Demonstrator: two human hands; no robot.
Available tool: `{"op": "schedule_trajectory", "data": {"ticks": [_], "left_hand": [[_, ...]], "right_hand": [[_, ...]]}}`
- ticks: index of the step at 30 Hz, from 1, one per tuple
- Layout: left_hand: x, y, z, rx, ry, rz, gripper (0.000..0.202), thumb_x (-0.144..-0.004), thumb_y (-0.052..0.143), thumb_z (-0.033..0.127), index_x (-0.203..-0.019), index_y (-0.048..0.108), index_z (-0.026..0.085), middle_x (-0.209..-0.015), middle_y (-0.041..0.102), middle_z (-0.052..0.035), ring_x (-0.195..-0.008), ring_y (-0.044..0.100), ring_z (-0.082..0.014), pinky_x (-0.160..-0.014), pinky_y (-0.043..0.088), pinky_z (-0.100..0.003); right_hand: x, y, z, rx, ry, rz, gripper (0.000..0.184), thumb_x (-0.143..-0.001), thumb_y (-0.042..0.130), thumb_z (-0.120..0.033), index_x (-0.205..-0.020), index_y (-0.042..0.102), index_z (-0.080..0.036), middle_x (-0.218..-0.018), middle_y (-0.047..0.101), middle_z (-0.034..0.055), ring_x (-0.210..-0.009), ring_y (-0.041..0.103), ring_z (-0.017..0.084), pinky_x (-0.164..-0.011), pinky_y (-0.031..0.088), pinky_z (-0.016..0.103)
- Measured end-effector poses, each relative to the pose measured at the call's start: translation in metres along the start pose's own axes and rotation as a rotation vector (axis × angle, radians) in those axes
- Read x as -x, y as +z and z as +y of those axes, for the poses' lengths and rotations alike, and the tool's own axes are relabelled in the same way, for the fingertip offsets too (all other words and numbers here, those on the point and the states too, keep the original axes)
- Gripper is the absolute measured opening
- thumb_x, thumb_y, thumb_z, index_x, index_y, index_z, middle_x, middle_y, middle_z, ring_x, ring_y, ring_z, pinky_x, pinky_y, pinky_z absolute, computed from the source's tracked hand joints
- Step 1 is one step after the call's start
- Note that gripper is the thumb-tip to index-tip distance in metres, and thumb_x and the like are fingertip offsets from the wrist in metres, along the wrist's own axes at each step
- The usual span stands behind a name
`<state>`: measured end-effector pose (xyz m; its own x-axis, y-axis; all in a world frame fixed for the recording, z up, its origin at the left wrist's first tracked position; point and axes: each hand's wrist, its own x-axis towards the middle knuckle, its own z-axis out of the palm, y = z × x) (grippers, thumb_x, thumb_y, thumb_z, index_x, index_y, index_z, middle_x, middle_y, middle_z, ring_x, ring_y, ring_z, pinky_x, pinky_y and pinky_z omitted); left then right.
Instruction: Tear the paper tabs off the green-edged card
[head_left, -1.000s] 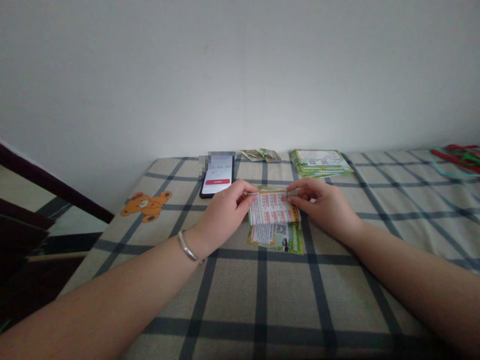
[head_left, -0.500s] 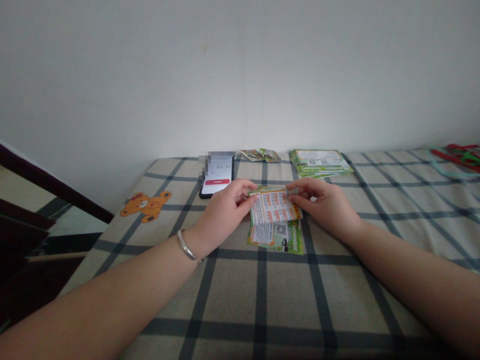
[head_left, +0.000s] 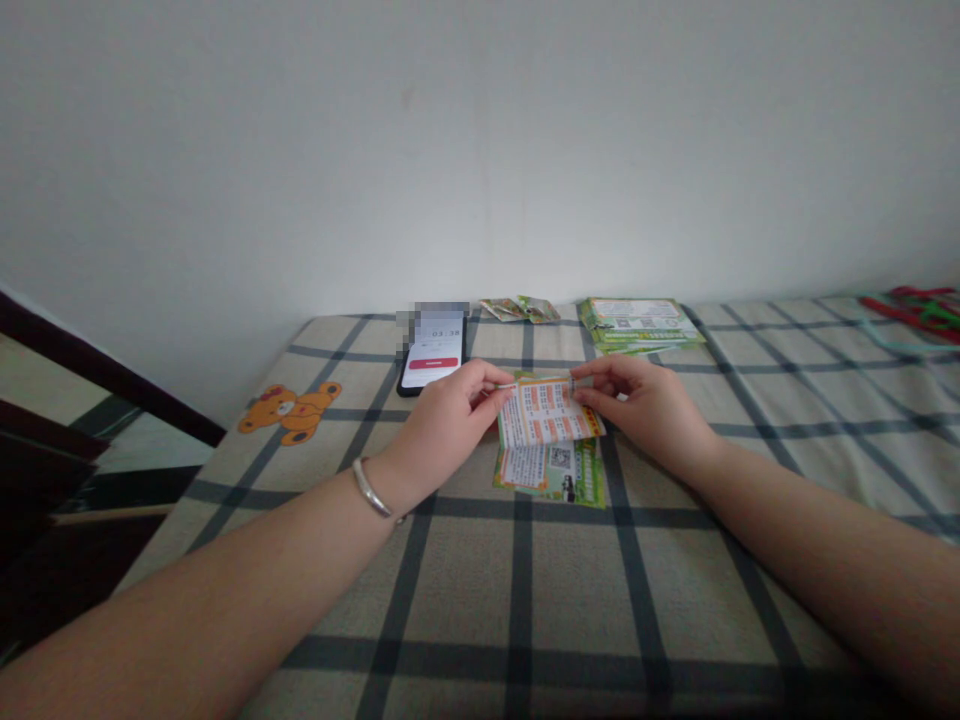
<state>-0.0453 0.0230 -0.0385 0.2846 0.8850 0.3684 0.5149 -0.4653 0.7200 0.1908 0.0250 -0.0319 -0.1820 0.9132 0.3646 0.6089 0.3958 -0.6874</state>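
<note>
Between my hands is a printed paper leaflet [head_left: 547, 412], white with orange blocks and green edges. Its upper part is folded over toward me, while a lower part with a QR code and green border [head_left: 551, 475] lies beneath it on the cloth. My left hand [head_left: 465, 405], with a silver bangle on the wrist, pinches the leaflet's upper left corner between thumb and fingers. At the upper right corner, my right hand [head_left: 637, 400] pinches it the same way. Whether the lower part is a separate sheet, I cannot tell.
Beyond my left hand lies a phone [head_left: 433, 350] showing a running timer. Two small folded papers [head_left: 519, 309] rest by the wall. A stack of green leaflets [head_left: 641, 322] is behind my right hand. Red items [head_left: 919, 312] lie far right on the checked tablecloth [head_left: 450, 600].
Both hands keep their pinch on the leaflet, and its folded upper part has shifted very slightly. The phone's timer has gone from 03:37 to 03:38.
</note>
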Motion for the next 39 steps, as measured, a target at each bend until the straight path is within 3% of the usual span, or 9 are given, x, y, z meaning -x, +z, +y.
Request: {"op": "schedule_trajectory", "data": {"ticks": [6,13,17,21,25,39], "left_hand": [[-0.002,-0.004,0.004,-0.145,0.062,-0.021,0.009,-0.089,0.058,0.02,-0.097,0.063,0.019,-0.088,0.07,0.0004,-0.075,0.065,-0.0119,-0.069,0.051,-0.026],[-0.005,-0.006,0.006,-0.461,0.165,-0.012,0.007,-0.086,0.063,0.024,-0.089,0.067,0.02,-0.085,0.07,-0.0011,-0.083,0.059,-0.0193,-0.077,0.044,-0.035],[-0.004,-0.006,0.007,-0.625,0.214,-0.005,0.008,-0.086,0.064,0.029,-0.089,0.069,0.023,-0.084,0.071,0.0002,-0.081,0.057,-0.0206,-0.078,0.039,-0.037],[-0.003,-0.006,0.007,-0.666,0.231,-0.009,0.008,-0.086,0.064,0.031,-0.088,0.069,0.024,-0.084,0.071,0.0006,-0.084,0.055,-0.0215,-0.078,0.035,-0.037],[-0.004,-0.005,0.005,-0.675,0.222,-0.019,0.008,-0.085,0.065,0.031,-0.087,0.069,0.024,-0.086,0.071,0.0008,-0.086,0.052,-0.0225,-0.078,0.034,-0.037],[-0.004,-0.003,0.009,-0.758,0.243,-0.006,0.012,-0.087,0.062,0.032,-0.087,0.07,0.024,-0.091,0.067,-0.0038,-0.095,0.045,-0.0272,-0.079,0.034,-0.041]], "right_hand": [[-0.002,0.0,0.002,0.049,0.036,-0.048,0.021,-0.08,0.066,-0.029,-0.098,0.072,-0.022,-0.065,0.061,-0.0013,-0.056,0.051,0.012,-0.051,0.039,0.024],[-0.004,0.002,0.004,0.078,0.047,-0.107,0.021,-0.079,0.066,-0.028,-0.098,0.072,-0.022,-0.068,0.067,0.0001,-0.058,0.056,0.013,-0.052,0.042,0.025],[-0.006,0.002,0.003,0.16,-0.018,-0.132,0.02,-0.08,0.064,-0.025,-0.098,0.073,-0.022,-0.082,0.072,0.0025,-0.067,0.061,0.015,-0.06,0.046,0.028],[-0.008,0.002,0.003,0.308,-0.148,-0.136,0.018,-0.081,0.064,-0.026,-0.097,0.073,-0.023,-0.088,0.072,0.0045,-0.081,0.062,0.02,-0.074,0.047,0.035],[-0.009,0.001,0.004,0.365,-0.183,-0.151,0.018,-0.083,0.063,-0.027,-0.098,0.073,-0.023,-0.088,0.072,0.0042,-0.084,0.061,0.021,-0.08,0.044,0.037],[-0.012,0.001,0.011,0.342,-0.16,-0.178,0.019,-0.083,0.062,-0.03,-0.097,0.073,-0.024,-0.085,0.069,0.0044,-0.08,0.06,0.02,-0.075,0.043,0.035]]}}
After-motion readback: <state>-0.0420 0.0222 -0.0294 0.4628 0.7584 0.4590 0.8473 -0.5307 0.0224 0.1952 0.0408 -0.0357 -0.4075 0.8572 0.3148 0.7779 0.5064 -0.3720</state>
